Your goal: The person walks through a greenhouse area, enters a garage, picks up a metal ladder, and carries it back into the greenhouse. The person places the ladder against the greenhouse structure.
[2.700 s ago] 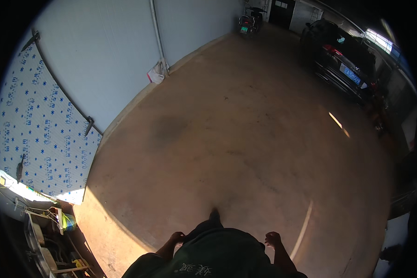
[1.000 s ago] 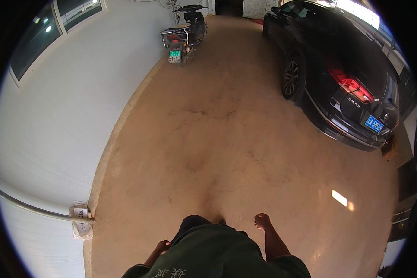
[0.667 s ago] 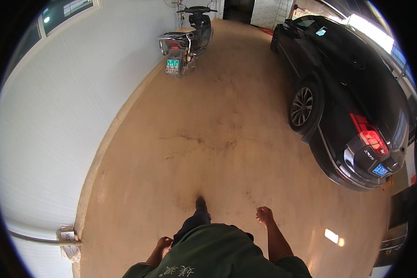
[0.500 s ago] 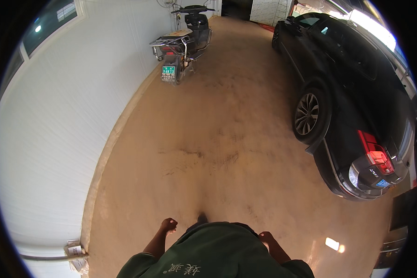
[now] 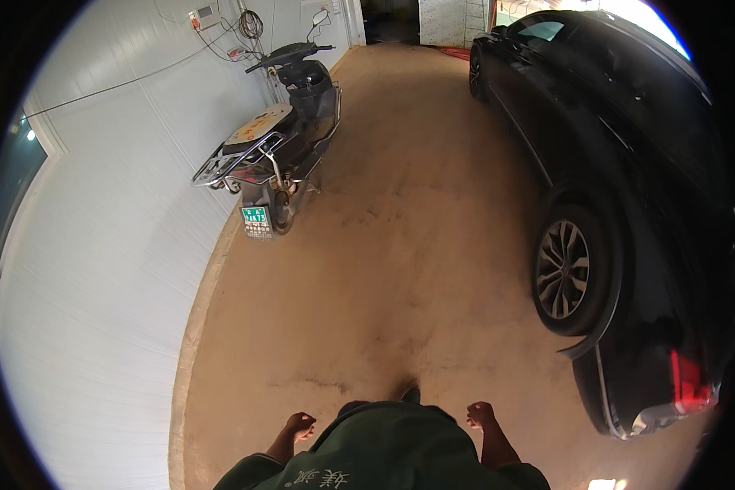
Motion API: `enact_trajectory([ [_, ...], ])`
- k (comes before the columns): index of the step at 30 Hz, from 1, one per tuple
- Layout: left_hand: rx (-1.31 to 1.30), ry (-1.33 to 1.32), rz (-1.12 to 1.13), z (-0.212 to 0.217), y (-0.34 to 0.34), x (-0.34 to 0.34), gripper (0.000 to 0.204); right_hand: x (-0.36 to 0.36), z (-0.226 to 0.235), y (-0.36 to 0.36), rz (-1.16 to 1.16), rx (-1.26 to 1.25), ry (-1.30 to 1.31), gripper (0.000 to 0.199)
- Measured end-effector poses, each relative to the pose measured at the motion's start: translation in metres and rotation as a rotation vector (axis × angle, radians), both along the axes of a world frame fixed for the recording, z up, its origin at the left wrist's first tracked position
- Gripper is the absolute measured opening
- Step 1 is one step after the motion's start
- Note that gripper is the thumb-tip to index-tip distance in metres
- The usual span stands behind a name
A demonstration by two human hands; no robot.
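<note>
Left hand [image 5: 300, 426] and right hand [image 5: 480, 416] are curled; cannot tell whether either holds anything. Shirt [image 5: 388, 449] between them, cut off below. Car's [image 5: 629, 196] far side fades into dark rim.

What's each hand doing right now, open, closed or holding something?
Left hand: loosely closed, nothing visible in it.
Right hand: loosely closed, nothing visible in it.

Left grip [image 5: 300, 426] and right grip [image 5: 480, 415] loosely fisted, well apart
</note>
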State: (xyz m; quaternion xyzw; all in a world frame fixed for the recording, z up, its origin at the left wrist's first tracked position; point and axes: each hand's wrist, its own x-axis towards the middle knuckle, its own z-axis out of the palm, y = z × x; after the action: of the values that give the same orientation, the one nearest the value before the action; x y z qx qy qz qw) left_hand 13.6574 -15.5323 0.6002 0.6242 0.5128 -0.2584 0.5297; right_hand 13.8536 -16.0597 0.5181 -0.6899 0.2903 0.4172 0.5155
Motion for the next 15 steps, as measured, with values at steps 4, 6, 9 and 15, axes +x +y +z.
enact_trajectory([
  [4, -0.055, -0.073, 0.201, -0.015, 0.007, 0.108, 0.019, 0.214, 0.061, 0.056, 0.181, -0.032, -0.286, 0.018],
  [6, -0.120, -0.101, 0.249, -0.032, 0.014, 0.183, 0.019, 0.311, 0.072, 0.079, 0.198, -0.003, -0.392, 0.018],
  [9, -0.219, -0.063, 0.217, -0.058, 0.028, 0.305, 0.016, 0.428, 0.065, 0.101, 0.177, -0.029, -0.422, 0.016],
  [15, -0.061, -0.088, -0.166, -0.040, 0.076, 0.570, 0.012, 0.538, 0.065, 0.103, 0.278, -0.187, 0.005, 0.015],
])
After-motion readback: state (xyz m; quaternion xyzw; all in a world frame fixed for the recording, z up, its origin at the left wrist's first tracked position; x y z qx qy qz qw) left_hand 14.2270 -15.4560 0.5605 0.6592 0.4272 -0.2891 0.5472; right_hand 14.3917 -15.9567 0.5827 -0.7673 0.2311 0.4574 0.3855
